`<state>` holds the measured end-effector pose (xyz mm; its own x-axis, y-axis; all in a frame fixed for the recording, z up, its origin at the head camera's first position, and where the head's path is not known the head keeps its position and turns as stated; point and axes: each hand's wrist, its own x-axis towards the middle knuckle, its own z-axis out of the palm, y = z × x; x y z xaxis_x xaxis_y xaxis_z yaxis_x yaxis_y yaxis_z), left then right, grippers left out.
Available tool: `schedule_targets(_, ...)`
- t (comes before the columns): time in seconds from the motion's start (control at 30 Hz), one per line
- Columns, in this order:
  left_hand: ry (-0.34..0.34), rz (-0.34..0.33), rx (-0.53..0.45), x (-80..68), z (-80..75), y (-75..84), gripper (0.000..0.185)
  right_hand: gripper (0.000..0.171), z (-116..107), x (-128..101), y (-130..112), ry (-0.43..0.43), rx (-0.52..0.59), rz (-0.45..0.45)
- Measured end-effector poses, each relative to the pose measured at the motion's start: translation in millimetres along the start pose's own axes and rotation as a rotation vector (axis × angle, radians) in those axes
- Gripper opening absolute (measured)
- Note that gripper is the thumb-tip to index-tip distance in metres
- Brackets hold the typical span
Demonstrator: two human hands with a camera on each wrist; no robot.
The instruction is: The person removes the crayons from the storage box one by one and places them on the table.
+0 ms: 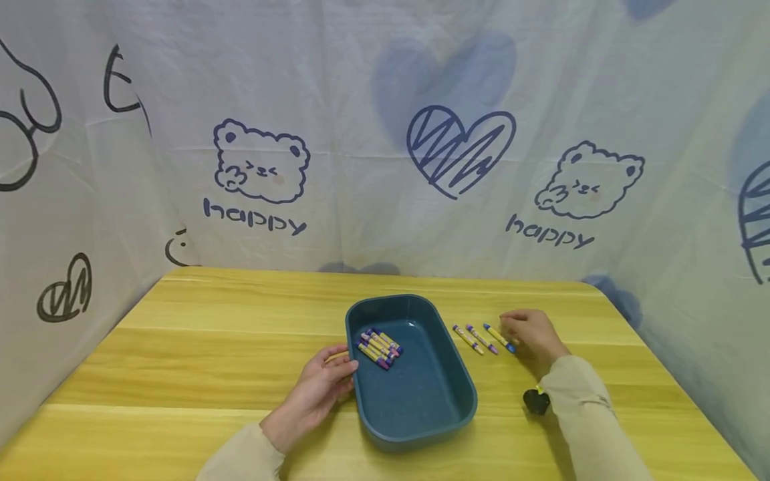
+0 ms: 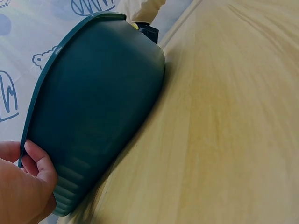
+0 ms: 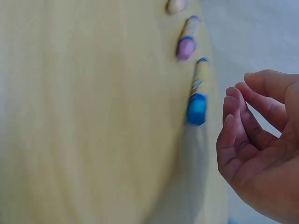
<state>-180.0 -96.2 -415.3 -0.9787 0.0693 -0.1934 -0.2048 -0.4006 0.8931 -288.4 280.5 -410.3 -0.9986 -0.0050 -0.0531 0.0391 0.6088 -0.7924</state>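
A dark teal plastic bin point(image 1: 415, 401) stands on the table, with several crayons point(image 1: 377, 349) lying in its far left part. My left hand point(image 1: 319, 391) pinches the bin's left rim between thumb and fingers; in the left wrist view the left hand point(image 2: 28, 186) grips that edge. Three more crayons lie right of the bin: a pale one point(image 1: 468, 339), a pinkish-purple one point(image 1: 482, 339) and a blue one point(image 1: 499, 338). Just right of the blue crayon point(image 3: 198, 93) hovers my right hand point(image 3: 257, 135), its fingers loosely bent and nothing between them.
The wood-patterned table point(image 1: 210, 347) ends at a white curtain point(image 1: 361, 133) printed with bears and hearts, which also hangs along both sides. A small black device point(image 1: 536, 401) sits at the right wrist.
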Motion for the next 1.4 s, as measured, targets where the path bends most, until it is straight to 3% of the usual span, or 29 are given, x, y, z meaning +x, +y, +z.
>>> schedule_targets(0.4, -0.004, 0.001, -0.005, -0.3, -0.4, -0.1, 0.043, 0.039, 3, -6, -58, -0.021, -0.03, -0.09)
schedule_targets(0.8, -0.008, 0.004, -0.007, -0.9, -1.2, -0.4, 0.043, 0.032, 26, -17, -118, -0.068, 0.008, -0.218)
schedule_targets(1.1, -0.008, 0.001, -0.011, -0.2, -1.5, -0.8, 0.043, 0.027, 54, -19, -143, -0.098, 0.046, -0.294)
schedule_targets(1.4, -0.005, -0.003, -0.012, -0.6, -1.3, -0.4, 0.043, 0.027, 96, -19, -150, -0.128, 0.027, -0.276)
